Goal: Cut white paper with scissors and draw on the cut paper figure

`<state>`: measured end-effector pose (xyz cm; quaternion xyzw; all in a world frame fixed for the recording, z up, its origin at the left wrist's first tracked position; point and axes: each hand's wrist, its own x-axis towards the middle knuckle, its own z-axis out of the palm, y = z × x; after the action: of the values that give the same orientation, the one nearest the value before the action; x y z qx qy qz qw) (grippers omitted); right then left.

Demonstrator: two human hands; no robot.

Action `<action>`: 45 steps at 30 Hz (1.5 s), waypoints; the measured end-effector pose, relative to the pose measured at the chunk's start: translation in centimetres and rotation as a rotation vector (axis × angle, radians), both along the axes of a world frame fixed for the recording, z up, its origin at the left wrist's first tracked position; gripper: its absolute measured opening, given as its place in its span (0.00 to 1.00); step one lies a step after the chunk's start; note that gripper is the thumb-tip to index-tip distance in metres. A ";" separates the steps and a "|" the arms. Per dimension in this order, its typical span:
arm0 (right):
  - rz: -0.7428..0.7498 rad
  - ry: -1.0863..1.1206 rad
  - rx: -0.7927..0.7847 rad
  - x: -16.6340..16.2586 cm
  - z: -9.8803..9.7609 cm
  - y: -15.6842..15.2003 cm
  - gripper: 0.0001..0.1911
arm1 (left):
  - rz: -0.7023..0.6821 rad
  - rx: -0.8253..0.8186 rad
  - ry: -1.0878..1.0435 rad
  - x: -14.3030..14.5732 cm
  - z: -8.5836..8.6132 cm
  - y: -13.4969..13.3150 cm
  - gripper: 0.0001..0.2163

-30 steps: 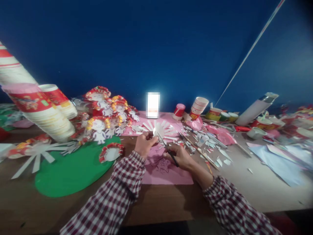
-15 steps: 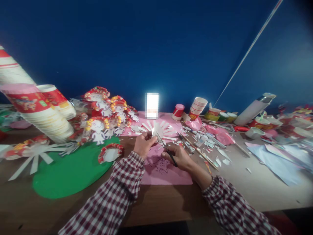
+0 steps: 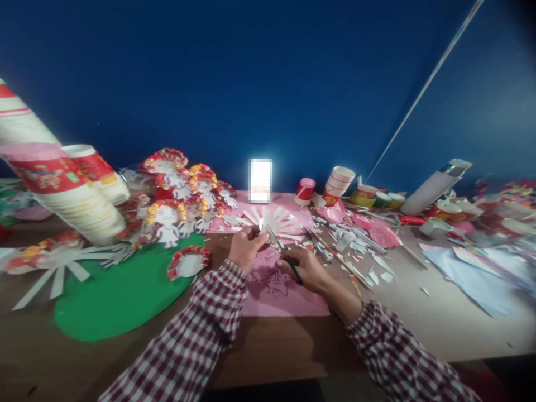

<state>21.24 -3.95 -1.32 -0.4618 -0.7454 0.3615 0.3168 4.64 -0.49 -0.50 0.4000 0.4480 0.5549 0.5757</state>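
Note:
Between thumb and fingers, my left hand [image 3: 247,245] pinches a small piece of white paper [image 3: 265,219]. My right hand [image 3: 307,268] is closed around a pair of scissors [image 3: 293,268], whose blades point up and left to the paper. Whether the blades are parted is too small to tell. Beneath both hands lies a pink sheet [image 3: 301,304] with dark handwriting. Just behind the paper, a cut white fan of strips [image 3: 288,220] rests on another pink sheet [image 3: 307,215].
Paper-cup figures [image 3: 167,218] crowd the left, by a green oval sheet [image 3: 125,307] and tall stacked paper cups [image 3: 79,195]. White scraps [image 3: 377,265] and a thin stick [image 3: 343,262] litter the right. A glowing, blurred-out screen [image 3: 260,181] stands at the back.
Almost nothing differs. Both hands keep their hold on the paper and the scissors, and the whole view has shifted very slightly.

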 end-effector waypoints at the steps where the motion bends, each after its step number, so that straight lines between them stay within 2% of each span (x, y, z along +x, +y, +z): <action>1: 0.000 0.001 -0.006 0.0 -0.1 0.0 0.17 | -0.001 0.000 -0.008 0.0 0.0 0.0 0.11; 24: 0.024 0.055 -0.090 0.1 -0.2 0.1 0.19 | -0.030 0.028 -0.054 0.6 -0.9 -0.1 0.09; 39: -0.037 0.049 -0.016 -0.3 0.2 -0.1 0.18 | -0.028 -0.010 -0.136 0.8 -0.9 -0.2 0.10; 45: 0.005 0.119 -0.103 -0.4 0.2 -0.1 0.18 | -0.034 -0.006 -0.130 0.9 -0.7 -0.4 0.10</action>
<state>20.82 -4.02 -1.14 -0.4532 -0.7068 0.4271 0.3356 5.51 -0.91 -1.25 0.3689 0.4045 0.5684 0.6142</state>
